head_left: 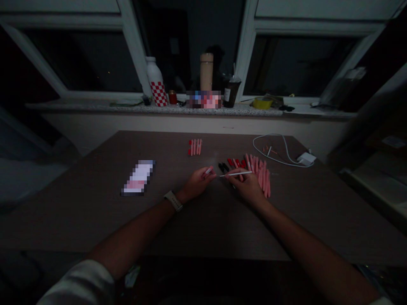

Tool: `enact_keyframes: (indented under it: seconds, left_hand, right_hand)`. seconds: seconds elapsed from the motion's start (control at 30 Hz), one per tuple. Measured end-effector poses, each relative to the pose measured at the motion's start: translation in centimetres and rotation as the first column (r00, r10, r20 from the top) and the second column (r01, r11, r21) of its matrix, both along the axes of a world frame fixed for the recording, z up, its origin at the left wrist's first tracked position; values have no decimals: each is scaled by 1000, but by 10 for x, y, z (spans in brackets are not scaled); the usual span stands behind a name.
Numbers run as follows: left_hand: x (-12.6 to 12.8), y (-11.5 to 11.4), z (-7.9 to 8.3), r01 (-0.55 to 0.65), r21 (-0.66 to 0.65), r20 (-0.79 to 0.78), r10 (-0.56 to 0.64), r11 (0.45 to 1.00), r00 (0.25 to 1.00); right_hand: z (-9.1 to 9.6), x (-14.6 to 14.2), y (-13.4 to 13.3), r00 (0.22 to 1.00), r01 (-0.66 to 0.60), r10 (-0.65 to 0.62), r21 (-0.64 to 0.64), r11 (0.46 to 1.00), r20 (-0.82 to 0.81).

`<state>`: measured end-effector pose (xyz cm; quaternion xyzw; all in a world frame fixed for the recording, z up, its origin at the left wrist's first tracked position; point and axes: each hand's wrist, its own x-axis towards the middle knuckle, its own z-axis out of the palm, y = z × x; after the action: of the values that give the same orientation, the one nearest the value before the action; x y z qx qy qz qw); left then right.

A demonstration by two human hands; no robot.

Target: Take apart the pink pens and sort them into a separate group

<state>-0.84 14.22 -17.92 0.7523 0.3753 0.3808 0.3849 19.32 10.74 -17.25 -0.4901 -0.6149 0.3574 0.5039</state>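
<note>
My left hand (197, 183) is closed around a short pink pen barrel (208, 170), tip pointing right. My right hand (246, 184) pinches a thin white refill (237, 173), held level and aimed left toward the barrel; a small gap separates the two. Just behind my right hand lies a loose heap of pink pen barrels (261, 173) with red caps (233, 162) and a black piece (222, 166) beside it. A small row of assembled pink pens (195, 147) lies farther back on the brown table (95, 203). A watch is on my left wrist.
A blurred flat item (139, 177) lies left of my hands. A white charger and cable (286, 153) sit at the back right, with small orange bits (269, 149) by it. The windowsill behind holds a checked bottle (156, 82), a tan flask (206, 71) and a dark cup (231, 91).
</note>
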Motion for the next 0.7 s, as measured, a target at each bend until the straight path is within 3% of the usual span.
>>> enact_keyframes:
  seconds: [0.37, 0.57, 0.7]
  left_hand:
    - [0, 0, 1, -20, 8, 0, 20, 1000, 1000]
    - [-1, 0, 1, -15, 11, 9, 15, 1000, 1000]
    - [0, -2, 3, -11, 19, 0, 11, 1000, 1000]
  right_hand:
    - [1, 0, -1, 999, 48, -48, -3, 999, -12]
    - [-2, 0, 0, 997, 16, -17, -14, 1000, -77]
    - [-2, -1, 0, 999, 12, -13, -7, 1000, -31]
